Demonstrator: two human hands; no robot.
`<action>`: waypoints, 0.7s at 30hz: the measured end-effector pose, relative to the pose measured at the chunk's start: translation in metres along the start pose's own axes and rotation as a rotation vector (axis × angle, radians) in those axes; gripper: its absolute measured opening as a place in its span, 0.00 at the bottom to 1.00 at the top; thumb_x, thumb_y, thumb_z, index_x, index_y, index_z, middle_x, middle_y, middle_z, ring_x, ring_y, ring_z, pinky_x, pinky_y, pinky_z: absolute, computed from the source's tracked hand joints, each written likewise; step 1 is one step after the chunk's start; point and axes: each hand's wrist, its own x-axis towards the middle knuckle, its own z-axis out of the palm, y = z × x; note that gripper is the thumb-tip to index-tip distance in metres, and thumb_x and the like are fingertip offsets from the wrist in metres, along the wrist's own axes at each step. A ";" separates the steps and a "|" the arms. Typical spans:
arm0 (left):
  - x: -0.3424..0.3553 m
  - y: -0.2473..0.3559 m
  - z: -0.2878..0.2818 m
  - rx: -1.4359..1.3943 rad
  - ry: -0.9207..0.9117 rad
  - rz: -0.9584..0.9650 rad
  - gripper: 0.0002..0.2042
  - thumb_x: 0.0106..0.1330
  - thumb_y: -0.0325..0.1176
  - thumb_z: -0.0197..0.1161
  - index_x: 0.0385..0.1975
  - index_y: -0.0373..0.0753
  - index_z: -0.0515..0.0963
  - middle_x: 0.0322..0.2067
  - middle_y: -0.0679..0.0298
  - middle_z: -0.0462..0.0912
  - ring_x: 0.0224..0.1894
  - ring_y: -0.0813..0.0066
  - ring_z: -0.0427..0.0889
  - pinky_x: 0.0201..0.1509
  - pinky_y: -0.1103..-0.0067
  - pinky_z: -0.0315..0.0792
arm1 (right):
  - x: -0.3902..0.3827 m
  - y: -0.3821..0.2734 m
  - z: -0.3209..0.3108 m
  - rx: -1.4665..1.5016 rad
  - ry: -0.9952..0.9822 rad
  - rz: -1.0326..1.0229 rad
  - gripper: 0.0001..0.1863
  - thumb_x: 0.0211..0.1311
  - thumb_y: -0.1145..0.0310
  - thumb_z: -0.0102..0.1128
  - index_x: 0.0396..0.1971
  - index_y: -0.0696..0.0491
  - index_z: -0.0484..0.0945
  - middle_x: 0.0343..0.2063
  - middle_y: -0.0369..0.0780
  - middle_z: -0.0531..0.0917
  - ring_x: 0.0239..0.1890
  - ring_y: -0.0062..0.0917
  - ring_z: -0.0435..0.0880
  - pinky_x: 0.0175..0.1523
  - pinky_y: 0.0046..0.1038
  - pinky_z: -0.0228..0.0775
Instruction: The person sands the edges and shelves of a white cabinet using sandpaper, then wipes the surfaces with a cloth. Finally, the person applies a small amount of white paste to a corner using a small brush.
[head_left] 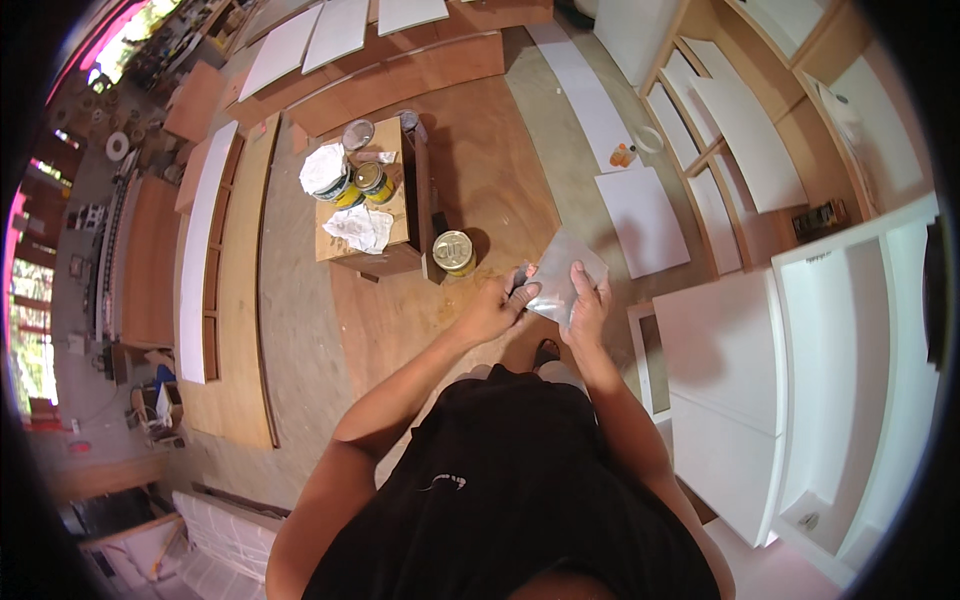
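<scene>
A thin, translucent grey plastic sheet (568,262) hangs between the person's two hands, in front of the body and above the floor, tilted so that one corner points away from the person. The left hand (497,308) is closed, its thumb laid against the left edge of the sheet and its other fingers curled in behind; the same hand also has hold of a small dark object with an orange-red patch (530,271), too small to identify. The right hand (588,308) grips the right side of the sheet, thumb stretched flat over the near face; its other fingers are mostly hidden, so how far they are bent I cannot tell.

Ahead and to the left stands a low, box-like wooden bench (399,222). On it are an open round can with yellow on its side (373,184), a bundle of crumpled white material (324,167) resting over another container, and a crumpled white sheet (362,230) nearer the person. Just beside the bench, a round yellow can with a metallic lid (455,253) stands upright on a reddish-brown wooden board (480,150). To the right, a flat white rectangular panel (643,222) lies on the floor, with small orange bottles (622,155) near its far edge.
</scene>
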 end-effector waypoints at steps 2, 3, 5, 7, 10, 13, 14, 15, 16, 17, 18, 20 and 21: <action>0.017 0.006 -0.011 0.179 0.025 0.065 0.18 0.73 0.44 0.56 0.31 0.31 0.76 0.15 0.59 0.76 0.17 0.68 0.76 0.26 0.72 0.70 | 0.026 -0.003 0.006 0.007 -0.078 0.059 0.19 0.65 0.69 0.61 0.52 0.58 0.69 0.44 0.42 0.80 0.45 0.26 0.80 0.50 0.29 0.73; 0.026 0.010 -0.019 0.264 -0.006 0.051 0.20 0.73 0.45 0.55 0.29 0.31 0.76 0.16 0.56 0.77 0.18 0.64 0.77 0.27 0.70 0.70 | 0.038 -0.004 0.011 0.011 -0.117 0.090 0.19 0.65 0.69 0.61 0.52 0.58 0.69 0.44 0.42 0.80 0.45 0.26 0.80 0.50 0.29 0.73; 0.045 0.020 -0.037 0.431 -0.069 0.015 0.23 0.72 0.49 0.53 0.27 0.31 0.76 0.19 0.52 0.79 0.22 0.55 0.81 0.30 0.65 0.72 | 0.066 0.003 0.016 0.018 -0.177 0.117 0.18 0.65 0.70 0.61 0.52 0.58 0.69 0.44 0.42 0.80 0.44 0.27 0.81 0.49 0.31 0.75; 0.062 0.012 -0.057 0.618 -0.138 0.038 0.25 0.72 0.52 0.51 0.29 0.32 0.78 0.20 0.49 0.80 0.24 0.54 0.81 0.32 0.65 0.74 | 0.089 0.016 0.021 -0.005 -0.206 0.143 0.18 0.65 0.71 0.60 0.51 0.57 0.68 0.44 0.42 0.80 0.44 0.28 0.81 0.49 0.33 0.76; 0.084 0.001 -0.086 0.793 -0.073 0.000 0.20 0.72 0.48 0.54 0.37 0.33 0.79 0.22 0.55 0.81 0.21 0.65 0.82 0.30 0.71 0.75 | 0.125 0.038 0.037 -0.029 -0.161 0.189 0.18 0.66 0.70 0.59 0.52 0.57 0.68 0.45 0.43 0.79 0.45 0.30 0.81 0.49 0.35 0.76; 0.103 -0.003 -0.127 0.488 0.053 -0.325 0.16 0.72 0.42 0.56 0.41 0.33 0.76 0.24 0.56 0.81 0.22 0.69 0.82 0.27 0.74 0.75 | 0.172 0.059 0.058 -0.037 0.019 0.226 0.18 0.66 0.69 0.58 0.53 0.57 0.67 0.46 0.43 0.79 0.44 0.30 0.81 0.48 0.37 0.76; 0.108 -0.020 -0.141 0.263 0.116 -0.390 0.14 0.72 0.40 0.56 0.42 0.33 0.75 0.25 0.57 0.81 0.23 0.71 0.82 0.26 0.76 0.75 | 0.191 0.066 0.066 -0.114 0.110 0.201 0.17 0.67 0.69 0.57 0.53 0.57 0.67 0.46 0.43 0.79 0.44 0.30 0.82 0.48 0.38 0.77; 0.115 -0.037 -0.152 0.031 0.168 -0.448 0.13 0.71 0.38 0.57 0.43 0.33 0.74 0.26 0.58 0.81 0.23 0.73 0.82 0.24 0.77 0.75 | 0.207 0.074 0.072 -0.196 0.208 0.171 0.17 0.68 0.70 0.55 0.53 0.57 0.66 0.46 0.44 0.79 0.44 0.30 0.82 0.47 0.38 0.77; 0.122 -0.052 -0.163 -0.084 0.202 -0.352 0.10 0.70 0.32 0.58 0.45 0.34 0.72 0.27 0.61 0.80 0.23 0.77 0.81 0.21 0.82 0.74 | 0.222 0.086 0.079 -0.233 0.191 0.145 0.16 0.68 0.70 0.55 0.52 0.57 0.67 0.46 0.44 0.79 0.43 0.30 0.82 0.47 0.37 0.77; 0.133 -0.066 -0.169 -0.216 0.212 -0.341 0.09 0.69 0.31 0.59 0.44 0.34 0.72 0.27 0.61 0.80 0.22 0.78 0.81 0.21 0.82 0.74 | 0.238 0.097 0.084 -0.272 0.179 0.115 0.15 0.68 0.71 0.54 0.52 0.58 0.67 0.45 0.44 0.79 0.43 0.30 0.82 0.48 0.36 0.77; 0.145 -0.076 -0.175 -0.348 0.222 -0.321 0.09 0.69 0.31 0.60 0.43 0.35 0.73 0.27 0.62 0.80 0.22 0.79 0.81 0.21 0.83 0.73 | 0.252 0.103 0.095 -0.310 0.164 0.080 0.14 0.69 0.71 0.53 0.51 0.58 0.67 0.45 0.44 0.80 0.43 0.30 0.82 0.48 0.35 0.77; 0.173 -0.081 -0.183 -0.571 0.285 -0.270 0.07 0.66 0.28 0.63 0.40 0.34 0.75 0.26 0.64 0.81 0.19 0.82 0.78 0.17 0.86 0.69 | 0.275 0.118 0.121 -0.338 0.038 -0.045 0.13 0.69 0.72 0.52 0.51 0.58 0.68 0.45 0.44 0.80 0.42 0.30 0.82 0.48 0.34 0.77; 0.189 -0.085 -0.190 -0.612 0.333 -0.259 0.07 0.66 0.28 0.63 0.39 0.33 0.75 0.25 0.64 0.81 0.18 0.82 0.78 0.16 0.86 0.67 | 0.281 0.125 0.135 -0.351 -0.024 -0.104 0.13 0.70 0.73 0.51 0.51 0.59 0.68 0.45 0.44 0.80 0.42 0.30 0.82 0.48 0.33 0.76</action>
